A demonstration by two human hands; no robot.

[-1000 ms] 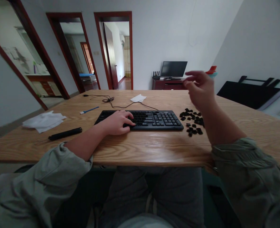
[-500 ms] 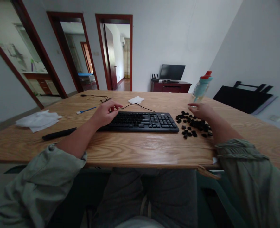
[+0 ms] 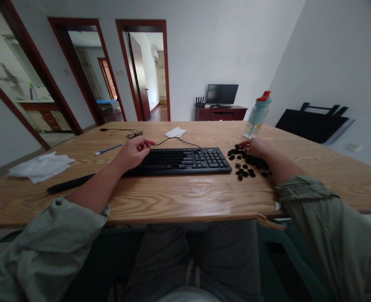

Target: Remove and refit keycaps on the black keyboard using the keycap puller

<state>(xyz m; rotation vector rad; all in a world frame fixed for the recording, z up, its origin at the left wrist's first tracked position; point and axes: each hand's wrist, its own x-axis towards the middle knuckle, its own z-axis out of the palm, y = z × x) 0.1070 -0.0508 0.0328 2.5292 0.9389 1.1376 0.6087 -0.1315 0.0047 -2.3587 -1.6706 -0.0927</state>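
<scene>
A black keyboard lies on the wooden table in front of me. My left hand rests on its far left end, fingers curled loosely over the edge. To the keyboard's right lies a pile of several loose black keycaps. My right hand lies on top of that pile, fingers bent down among the caps; whether it grips one is hidden.
A clear water bottle with a red cap stands behind the keycaps. A black stick-like tool, white cloths, a blue brush, a crumpled tissue and the keyboard cable lie on the table's left and far side.
My right hand came down from the air onto the keycap pile. My left hand slid from the keys to the keyboard's far left corner. The view turned slightly left.
</scene>
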